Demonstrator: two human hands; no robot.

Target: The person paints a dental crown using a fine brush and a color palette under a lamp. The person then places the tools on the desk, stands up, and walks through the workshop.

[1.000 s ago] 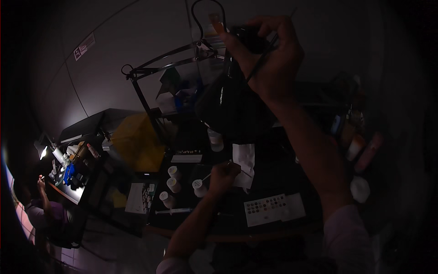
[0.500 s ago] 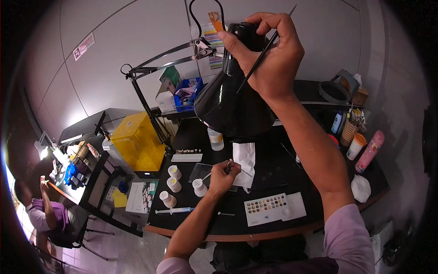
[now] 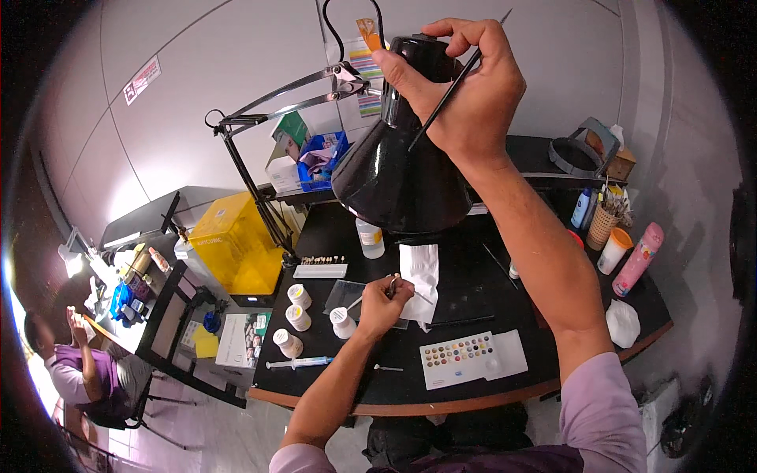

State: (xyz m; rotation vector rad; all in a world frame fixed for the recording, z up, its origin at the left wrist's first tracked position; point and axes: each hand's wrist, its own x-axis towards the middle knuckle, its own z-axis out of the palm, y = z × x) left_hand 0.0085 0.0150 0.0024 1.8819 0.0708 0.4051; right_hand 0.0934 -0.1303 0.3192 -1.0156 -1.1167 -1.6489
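Note:
My right hand is raised at the top of a black desk lamp, its thumb and fingers about the lamp's neck. A slim black brush-like stick is tucked in the same hand, slanting up to the right. Lower down, my left hand is closed on a thin metal tool; slender ends show on both sides of the fingers, and its exact kind is hidden. Beside that hand lie a folded white tissue and a glass slab. A white-lidded jar stands just left of it.
More jars, a syringe and a tooth shade rack are at left. A palette card lies near the front edge. A pink spray can and brush basket stand right. Another person sits far left.
The view has shifted slightly. My right hand stays at the lamp, and my left hand keeps its hold on the metal tool. The seated person's hands have moved a little.

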